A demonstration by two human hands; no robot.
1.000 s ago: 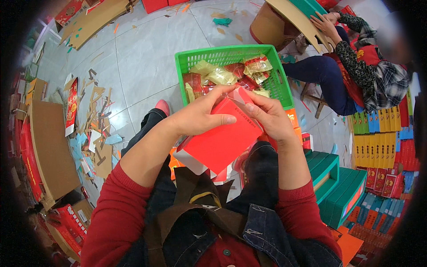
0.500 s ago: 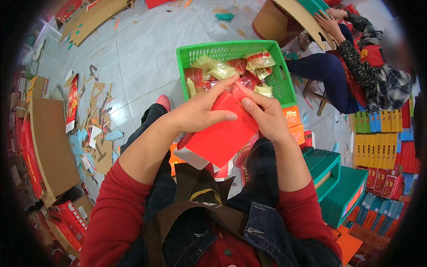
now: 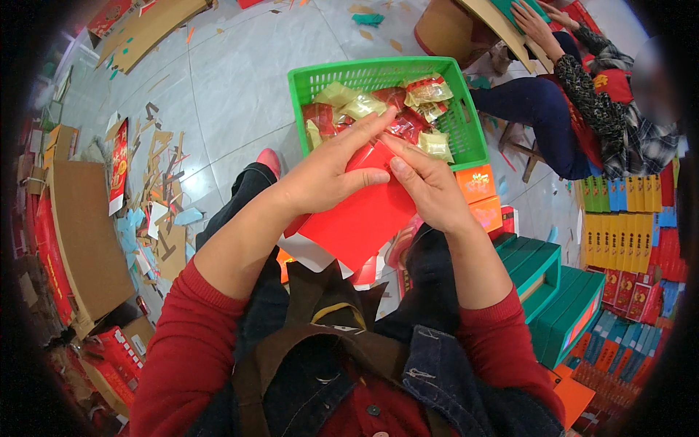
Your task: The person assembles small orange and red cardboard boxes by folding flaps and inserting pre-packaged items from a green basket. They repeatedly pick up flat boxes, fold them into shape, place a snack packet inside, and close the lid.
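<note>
A red paper box [image 3: 360,222] with pale flaps along its lower edge is held over my lap, between my two hands. My left hand [image 3: 336,164] lies along its upper left edge, fingers straight and together, thumb on the red face. On the upper right edge is my right hand [image 3: 429,182], its fingers bent over the rim and its thumb pressing near the top corner. The fingertips of both hands meet at that corner and hide it. Just beyond stands a green plastic basket [image 3: 477,138] with gold and red wrapped packets [image 3: 364,106] inside.
Orange boxes [image 3: 477,183] sit beside the basket. Green boxes [image 3: 535,273] stand by my right leg, with stacked coloured boxes [image 3: 619,240] farther right. A seated co-worker [image 3: 546,131] handles green material at the upper right. Cardboard scraps [image 3: 164,175] litter the floor at left.
The reddish flap that showed between my fingertips is now pressed down out of sight. My hands stay on the box and have shifted only slightly. The co-worker's hands have moved a little.
</note>
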